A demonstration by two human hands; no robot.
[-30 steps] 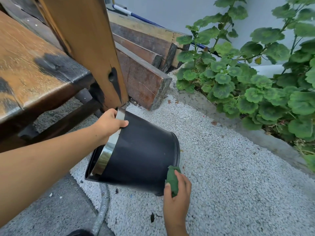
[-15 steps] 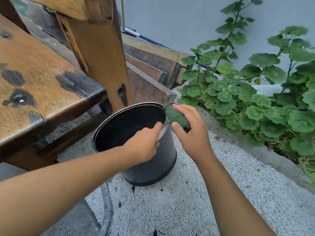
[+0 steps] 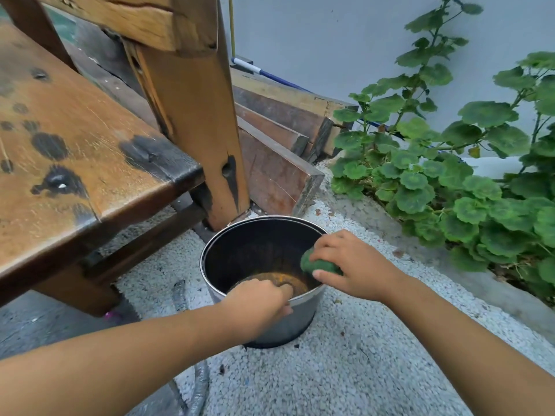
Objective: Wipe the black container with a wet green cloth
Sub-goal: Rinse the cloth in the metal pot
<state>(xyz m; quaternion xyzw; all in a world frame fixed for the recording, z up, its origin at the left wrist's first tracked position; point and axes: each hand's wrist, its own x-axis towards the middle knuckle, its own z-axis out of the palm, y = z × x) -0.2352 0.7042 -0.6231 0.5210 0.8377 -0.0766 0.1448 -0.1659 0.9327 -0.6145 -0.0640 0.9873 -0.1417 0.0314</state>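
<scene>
Black container (image 3: 288, 319) was upright at lower centre, earlier tipped; left hand (image 3: 258, 301) gripped its rim, right hand (image 3: 351, 262) pressed green cloth (image 3: 318, 264) inside: interior wiping began.

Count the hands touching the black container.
2. The left hand grips the near rim of the black container; the right hand presses the green cloth against the right rim.

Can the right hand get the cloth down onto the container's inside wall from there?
Probably yes: the right hand holds the green cloth at the black container's open rim, with nothing covering the opening.
</scene>
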